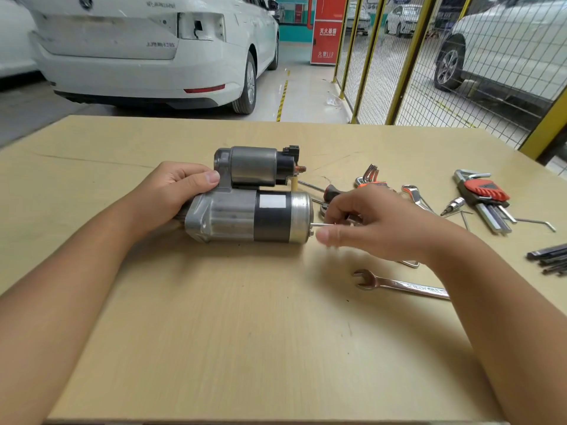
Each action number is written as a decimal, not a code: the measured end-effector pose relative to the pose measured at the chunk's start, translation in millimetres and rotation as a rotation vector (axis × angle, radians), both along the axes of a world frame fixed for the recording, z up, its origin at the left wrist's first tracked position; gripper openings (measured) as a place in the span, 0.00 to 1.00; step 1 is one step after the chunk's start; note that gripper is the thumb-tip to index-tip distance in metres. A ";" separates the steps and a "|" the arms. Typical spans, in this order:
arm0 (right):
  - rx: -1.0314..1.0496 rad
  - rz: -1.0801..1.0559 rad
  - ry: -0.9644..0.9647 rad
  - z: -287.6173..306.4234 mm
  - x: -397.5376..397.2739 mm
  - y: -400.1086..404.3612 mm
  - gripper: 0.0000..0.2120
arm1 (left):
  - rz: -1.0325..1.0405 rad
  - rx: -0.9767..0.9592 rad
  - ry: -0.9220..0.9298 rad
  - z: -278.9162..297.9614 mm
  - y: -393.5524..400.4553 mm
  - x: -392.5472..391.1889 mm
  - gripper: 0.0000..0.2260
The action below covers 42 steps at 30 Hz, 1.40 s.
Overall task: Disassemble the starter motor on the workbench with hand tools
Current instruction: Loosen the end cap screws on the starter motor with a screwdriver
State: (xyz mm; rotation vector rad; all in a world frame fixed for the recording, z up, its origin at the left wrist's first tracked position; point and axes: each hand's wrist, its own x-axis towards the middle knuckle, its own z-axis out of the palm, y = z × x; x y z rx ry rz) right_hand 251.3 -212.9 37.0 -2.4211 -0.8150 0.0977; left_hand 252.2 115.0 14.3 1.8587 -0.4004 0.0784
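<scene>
The starter motor (245, 216) lies on its side in the middle of the wooden workbench (245, 332), its solenoid (254, 166) on the far side. My left hand (178, 188) grips the motor's grey nose end at the left. My right hand (368, 225) is at the round rear cap, fingers closed on a thin metal hex key (322, 224) whose tip meets the cap's end face beside a small bolt head.
Tools lie to the right: a combination wrench (399, 285) near my right forearm, a red-holder hex key set (484, 194), loose hex keys (549, 259) at the right edge, a screwdriver (325, 190), more wrenches (369, 174). Beyond the bench stand a white car and a yellow mesh fence.
</scene>
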 end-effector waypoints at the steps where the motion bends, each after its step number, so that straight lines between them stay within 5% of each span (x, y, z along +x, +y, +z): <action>1: -0.001 0.003 0.060 -0.1 -0.2 0.3 0.14 | -0.005 -0.001 0.001 0.4 -0.1 -0.5 0.15; 10: -0.014 -0.023 -0.081 -0.9 3.6 -0.8 0.09 | -0.010 0.003 0.001 -0.6 0.9 -0.3 0.16; 14: 0.021 0.005 0.069 -0.8 4.9 -2.2 0.14 | -0.009 0.006 0.001 -0.6 1.0 -0.2 0.16; 20: 0.049 -0.022 -0.081 -1.8 7.1 -4.8 0.09 | 0.011 0.021 -0.002 -1.5 2.1 0.9 0.17; 26: 0.027 -0.007 0.023 -2.4 8.6 -4.6 0.14 | 0.006 0.022 0.005 -2.8 4.2 1.5 0.17; 30: 0.040 -0.008 -0.075 0.3 8.7 -7.1 0.08 | 0.016 0.031 0.004 -3.4 4.7 1.9 0.17; 36: -0.002 -0.001 0.012 0.0 6.9 -5.8 0.16 | 0.023 0.031 0.012 -3.2 5.4 1.5 0.23; 42: 0.064 -0.019 -0.063 2.4 6.6 -7.8 0.09 | 0.025 0.034 0.012 -3.4 6.4 1.3 0.25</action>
